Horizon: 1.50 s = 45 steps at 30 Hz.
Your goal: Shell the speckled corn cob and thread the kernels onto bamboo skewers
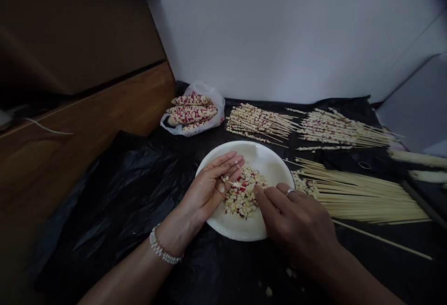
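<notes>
A white bowl [275, 161] holds loose yellow and dark red corn kernels [246, 202]. Over its left side my left hand [214, 181] is palm up with its fingers apart, and a few kernels lie on the palm and fingers. A thin stick [232, 183] with a kernel or two at its tip reaches toward that palm. My right hand [291, 212], with a ring on one finger, is closed above the bowl's right side, its fingertips pinched at the stick's line; its grip is partly hidden.
Whole corn cobs [193, 111] lie in a clear plastic bag at the back. Kernel-threaded skewers [258, 121] form two piles behind the bowl. Bare sticks [366, 193] and more kernels are at the right. Black plastic sheeting [139, 188] covers the surface beside a wooden panel [87, 123].
</notes>
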Each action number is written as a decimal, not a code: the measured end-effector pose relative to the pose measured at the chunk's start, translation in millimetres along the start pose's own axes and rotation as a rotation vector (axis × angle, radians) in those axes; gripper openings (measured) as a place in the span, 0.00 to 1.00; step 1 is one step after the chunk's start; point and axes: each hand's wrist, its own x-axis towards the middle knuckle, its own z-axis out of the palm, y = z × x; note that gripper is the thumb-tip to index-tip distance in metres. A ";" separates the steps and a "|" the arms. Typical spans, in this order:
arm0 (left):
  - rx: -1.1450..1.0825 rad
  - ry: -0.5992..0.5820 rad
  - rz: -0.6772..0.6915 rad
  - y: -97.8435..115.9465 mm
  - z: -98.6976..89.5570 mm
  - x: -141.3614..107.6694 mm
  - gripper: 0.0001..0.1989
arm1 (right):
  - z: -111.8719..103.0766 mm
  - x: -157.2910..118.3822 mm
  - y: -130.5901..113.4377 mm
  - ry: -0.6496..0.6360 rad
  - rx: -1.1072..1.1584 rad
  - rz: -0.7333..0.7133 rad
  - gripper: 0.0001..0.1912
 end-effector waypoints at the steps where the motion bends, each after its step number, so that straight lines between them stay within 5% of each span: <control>1: 0.002 0.000 0.003 -0.3 -0.2 0.0 0.14 | -0.1 -0.3 -0.7 -0.006 -0.004 0.004 0.11; 34: 0.035 -0.003 0.019 -5.5 0.9 -0.6 0.13 | -0.7 2.9 -16.0 -0.058 -0.019 0.032 0.08; 45: -0.143 0.095 -0.172 6.2 1.3 5.1 0.11 | 13.5 -2.3 10.1 -0.115 0.364 0.333 0.11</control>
